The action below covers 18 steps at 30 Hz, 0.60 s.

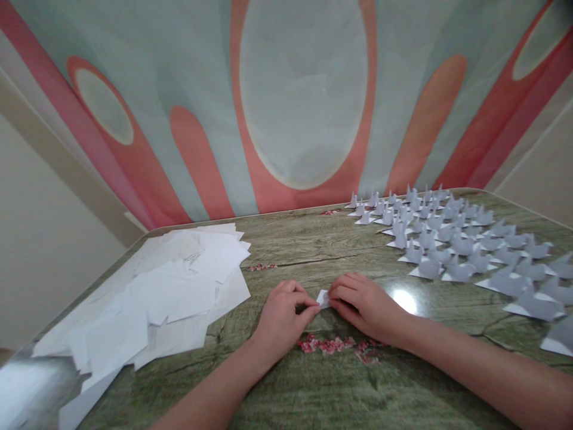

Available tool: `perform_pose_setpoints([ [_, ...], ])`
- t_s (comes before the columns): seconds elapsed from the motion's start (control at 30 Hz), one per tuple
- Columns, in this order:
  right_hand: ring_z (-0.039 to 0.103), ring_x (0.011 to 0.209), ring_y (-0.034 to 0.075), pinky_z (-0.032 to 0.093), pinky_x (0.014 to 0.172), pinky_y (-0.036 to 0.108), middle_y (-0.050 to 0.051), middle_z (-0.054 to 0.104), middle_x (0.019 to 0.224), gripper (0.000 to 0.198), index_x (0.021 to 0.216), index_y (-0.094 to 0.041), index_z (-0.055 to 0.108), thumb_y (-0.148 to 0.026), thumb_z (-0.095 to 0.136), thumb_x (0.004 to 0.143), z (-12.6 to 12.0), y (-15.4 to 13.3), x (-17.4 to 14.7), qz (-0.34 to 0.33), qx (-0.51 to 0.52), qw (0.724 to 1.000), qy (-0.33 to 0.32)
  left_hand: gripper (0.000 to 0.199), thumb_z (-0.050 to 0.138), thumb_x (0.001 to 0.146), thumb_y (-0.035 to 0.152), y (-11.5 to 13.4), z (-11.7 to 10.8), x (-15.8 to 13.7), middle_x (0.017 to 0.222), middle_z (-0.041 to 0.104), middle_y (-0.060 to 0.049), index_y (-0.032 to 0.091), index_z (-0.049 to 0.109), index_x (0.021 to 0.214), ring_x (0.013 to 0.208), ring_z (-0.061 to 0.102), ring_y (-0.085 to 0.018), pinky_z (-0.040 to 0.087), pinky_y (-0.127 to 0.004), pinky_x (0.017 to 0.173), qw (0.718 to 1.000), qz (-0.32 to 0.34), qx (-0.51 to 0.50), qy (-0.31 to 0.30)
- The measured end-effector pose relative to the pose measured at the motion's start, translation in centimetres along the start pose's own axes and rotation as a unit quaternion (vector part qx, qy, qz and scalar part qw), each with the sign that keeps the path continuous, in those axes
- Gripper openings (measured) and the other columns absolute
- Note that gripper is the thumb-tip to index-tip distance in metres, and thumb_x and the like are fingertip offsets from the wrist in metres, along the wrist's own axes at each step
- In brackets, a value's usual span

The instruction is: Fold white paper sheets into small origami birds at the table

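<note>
The small white paper (323,299) is pinched by closed fingers (303,294) of left hand (278,316) and right hand (367,306), its edges best kept aligned while being pressed.

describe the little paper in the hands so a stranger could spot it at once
On the wood-patterned table, between the loose sheets and the folded figures, find the left hand and right hand. The small white paper at their fingertips is the only piece held.
</note>
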State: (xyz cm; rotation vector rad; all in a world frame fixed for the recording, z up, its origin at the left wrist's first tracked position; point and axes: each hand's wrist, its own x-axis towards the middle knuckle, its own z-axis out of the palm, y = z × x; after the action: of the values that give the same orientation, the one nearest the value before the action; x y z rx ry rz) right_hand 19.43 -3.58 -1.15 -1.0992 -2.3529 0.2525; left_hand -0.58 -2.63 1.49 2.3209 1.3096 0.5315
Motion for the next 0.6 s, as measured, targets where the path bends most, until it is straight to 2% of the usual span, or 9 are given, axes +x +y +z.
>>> perform_pose_setpoints([
  [0.23,0.053,0.081,0.015,0.038,0.075,0.030,0.002,0.060,0.083,0.008,0.082,-0.020,0.061,-0.022,0.053,0.085,-0.1,-0.2,0.1,0.067,0.132,0.989,0.006,0.009,0.063,0.075,0.027,-0.3,0.2,0.2,0.081,0.058,-0.001,0.023,0.071,0.077,0.083,0.053,-0.017,0.040,-0.030,0.078,0.999,-0.022,-0.024,-0.005],
  [0.4,0.053,0.079,0.016,0.038,0.074,0.030,0.002,0.059,0.080,0.008,0.078,-0.019,0.060,-0.021,0.054,0.083,0.2,-0.1,0.4,0.101,0.135,0.986,-0.002,0.011,0.062,0.076,0.029,-0.5,-0.2,0.1,0.084,0.060,-0.001,0.024,0.071,0.080,0.085,0.053,-0.017,0.039,-0.030,0.078,0.999,-0.008,-0.027,-0.027],
  [0.6,0.052,0.079,0.017,0.038,0.074,0.031,0.002,0.059,0.079,0.008,0.076,-0.020,0.058,-0.019,0.052,0.083,0.5,-0.1,0.5,0.111,0.115,0.987,-0.002,0.018,0.053,0.082,0.027,-0.4,-0.8,0.4,0.086,0.062,-0.002,0.024,0.071,0.084,0.087,0.053,-0.018,0.038,-0.030,0.080,0.998,-0.004,-0.020,-0.055],
])
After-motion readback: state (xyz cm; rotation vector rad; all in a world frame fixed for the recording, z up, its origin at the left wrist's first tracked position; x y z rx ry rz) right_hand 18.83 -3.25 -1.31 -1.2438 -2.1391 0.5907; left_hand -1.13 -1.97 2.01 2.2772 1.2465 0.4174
